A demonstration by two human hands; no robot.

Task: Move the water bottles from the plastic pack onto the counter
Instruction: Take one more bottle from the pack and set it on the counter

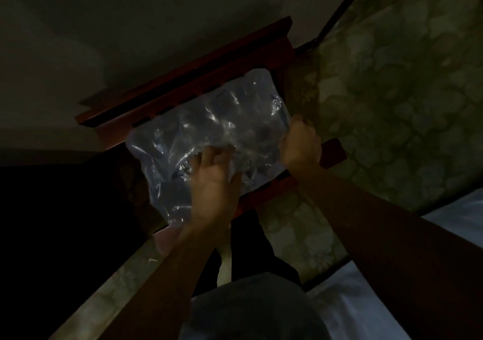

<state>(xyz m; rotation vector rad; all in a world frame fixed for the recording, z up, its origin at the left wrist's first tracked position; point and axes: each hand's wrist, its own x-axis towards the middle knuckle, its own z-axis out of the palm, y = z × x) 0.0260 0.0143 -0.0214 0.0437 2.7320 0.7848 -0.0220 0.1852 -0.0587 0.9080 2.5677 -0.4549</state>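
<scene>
A clear plastic pack of water bottles (209, 128) lies on a dark red wooden chair (183, 78) in dim light. Several bottles show only as dark rounded shapes under the shiny wrap. My left hand (211, 177) digs its curled fingers into the wrap at the pack's near middle. At the pack's right edge my right hand (300, 143) clutches the plastic in a fist. No counter can be made out with certainty.
A floor with a green mottled pattern (392, 104) spreads to the right. A plain pale wall (130, 26) fills the top left. A dark pole (337, 13) leans at the upper right. White fabric (457, 209) lies at the lower right, with darkness at the left.
</scene>
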